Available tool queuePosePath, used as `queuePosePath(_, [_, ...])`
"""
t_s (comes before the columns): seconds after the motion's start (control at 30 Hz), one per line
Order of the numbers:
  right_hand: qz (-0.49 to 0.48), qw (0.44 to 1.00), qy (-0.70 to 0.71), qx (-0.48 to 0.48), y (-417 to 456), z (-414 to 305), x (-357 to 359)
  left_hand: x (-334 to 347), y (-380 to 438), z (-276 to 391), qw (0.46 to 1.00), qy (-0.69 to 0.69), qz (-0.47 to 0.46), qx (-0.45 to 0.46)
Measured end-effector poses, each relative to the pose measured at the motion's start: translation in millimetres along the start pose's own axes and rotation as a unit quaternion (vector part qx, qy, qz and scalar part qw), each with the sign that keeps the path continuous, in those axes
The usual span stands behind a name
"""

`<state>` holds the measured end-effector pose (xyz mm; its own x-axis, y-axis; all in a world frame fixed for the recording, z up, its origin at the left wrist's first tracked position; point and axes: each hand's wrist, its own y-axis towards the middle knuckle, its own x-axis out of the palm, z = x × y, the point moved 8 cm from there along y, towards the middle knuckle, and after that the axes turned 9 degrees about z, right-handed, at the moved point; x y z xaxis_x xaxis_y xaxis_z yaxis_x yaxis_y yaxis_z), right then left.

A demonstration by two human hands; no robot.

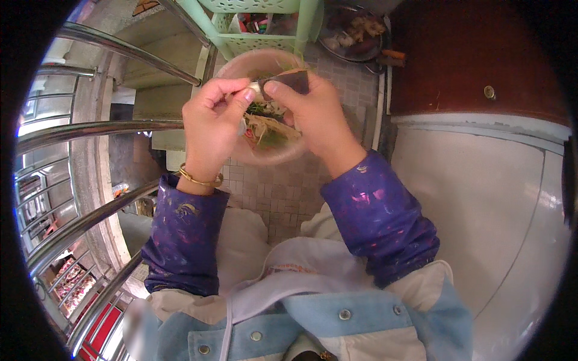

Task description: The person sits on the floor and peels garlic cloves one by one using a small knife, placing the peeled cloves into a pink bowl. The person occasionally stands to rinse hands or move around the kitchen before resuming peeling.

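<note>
My left hand (pixel 212 110) pinches a small whitish piece (pixel 256 89), perhaps a garlic clove, between thumb and fingertips. In my right hand (pixel 316 108) is a flat, dark blade-like piece (pixel 291 81), probably a knife blade; my thumb lies along it, touching or nearly touching the whitish piece. Its handle is hidden by the hand. Below both hands, a pale pink plastic basin (pixel 275 158) stands on the tiled floor. Green leaf scraps (pixel 271 139) and dry tan husks (pixel 266 126) lie in it, partly covered by my hands.
A green plastic rack (pixel 257 43) stands behind the basin. To its right, a metal pan (pixel 352 56) holds garlic bulbs and ginger-like roots. Metal railings (pixel 108 131) and steps (pixel 167 99) border the left. A dark red cabinet door (pixel 451 58) and pale panel (pixel 460 180) are on the right.
</note>
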<state>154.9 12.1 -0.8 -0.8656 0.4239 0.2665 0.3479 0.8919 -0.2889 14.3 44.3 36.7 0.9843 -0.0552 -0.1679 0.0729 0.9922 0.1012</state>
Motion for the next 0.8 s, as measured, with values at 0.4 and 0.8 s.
queuePosePath(0.4, [-0.021, 0.999, 0.021, 0.022, 0.8, 4.1, 3.1, -0.4, 1.5, -4.4, 1.000, 0.004, 0.004, -0.026])
queuePosePath(0.8, [-0.045, 0.995, 0.027, 0.080, 4.0, 13.4, 2.2, -2.2, 0.8, -21.1, 0.990, -0.052, -0.011, -0.128])
